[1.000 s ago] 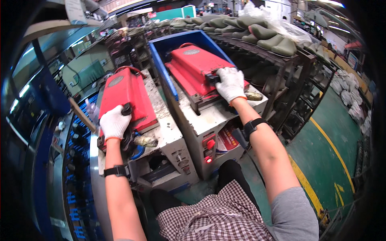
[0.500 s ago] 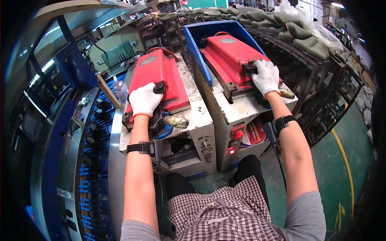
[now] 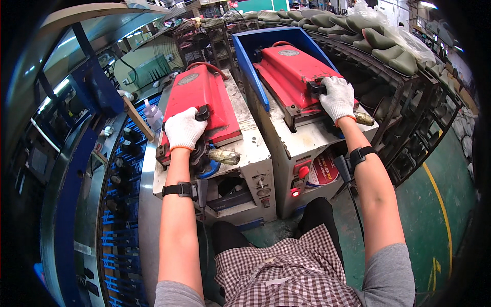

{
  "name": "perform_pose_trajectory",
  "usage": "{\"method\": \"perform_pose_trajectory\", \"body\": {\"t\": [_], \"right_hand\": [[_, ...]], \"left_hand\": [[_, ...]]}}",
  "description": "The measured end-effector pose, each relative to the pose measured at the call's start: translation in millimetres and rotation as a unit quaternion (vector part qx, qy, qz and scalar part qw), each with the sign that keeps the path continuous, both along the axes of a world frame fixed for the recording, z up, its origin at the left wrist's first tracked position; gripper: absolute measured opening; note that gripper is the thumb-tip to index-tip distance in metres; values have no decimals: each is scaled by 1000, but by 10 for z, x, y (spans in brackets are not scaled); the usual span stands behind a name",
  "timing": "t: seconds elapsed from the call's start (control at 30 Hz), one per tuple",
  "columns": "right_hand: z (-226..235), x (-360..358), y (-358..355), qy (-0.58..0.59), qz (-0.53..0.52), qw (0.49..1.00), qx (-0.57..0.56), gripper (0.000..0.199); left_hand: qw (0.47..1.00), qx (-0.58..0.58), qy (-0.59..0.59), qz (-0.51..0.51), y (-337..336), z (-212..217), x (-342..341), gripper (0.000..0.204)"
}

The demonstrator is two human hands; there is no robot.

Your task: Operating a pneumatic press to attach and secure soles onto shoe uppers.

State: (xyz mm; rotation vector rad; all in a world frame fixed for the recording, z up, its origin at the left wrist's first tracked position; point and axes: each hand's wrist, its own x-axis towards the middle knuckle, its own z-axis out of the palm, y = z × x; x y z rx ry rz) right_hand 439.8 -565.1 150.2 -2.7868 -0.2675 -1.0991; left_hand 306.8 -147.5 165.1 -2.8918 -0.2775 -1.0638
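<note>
1. Red press lid, left machine (image 3: 197,102): your gloved left hand (image 3: 182,129) is closed over its black front handle (image 3: 203,111). Keep the wrist straight.
2. Red press lid, right machine (image 3: 296,71): your gloved right hand (image 3: 337,97) is clamped on the handle (image 3: 316,87) at its front edge. Press evenly with both.
3. Olive workpiece (image 3: 223,156): protrudes just below the left lid; another (image 3: 364,118) sits beside the right hand. Keep fingers clear of the seams.

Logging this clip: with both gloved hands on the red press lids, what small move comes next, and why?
Probably lift both lids by their black handles. The left hand grips the left lid, the right hand the right lid; both lie shut, with a shoe toe poking out below.
</note>
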Motion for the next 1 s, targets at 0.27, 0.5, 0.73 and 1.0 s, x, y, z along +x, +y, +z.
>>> {"method": "perform_pose_trajectory", "body": {"t": [0.27, 0.5, 0.73, 1.0], "right_hand": [[-4, 5, 7, 5, -8, 1000, 0, 32], [14, -21, -3, 2, -3, 1000, 5, 32], [23, -27, 8, 5, -4, 1000, 0, 33], [20, -19, 3, 7, -9, 1000, -2, 32]], "left_hand": [[1000, 6, -1, 3, 6, -8, 6, 33], [1000, 4, -6, -4, -4, -1, 2, 31], [1000, 4, -6, 1, -5, 2, -5, 30], [1000, 6, -5, -1, 8, -13, 10, 29]]}}
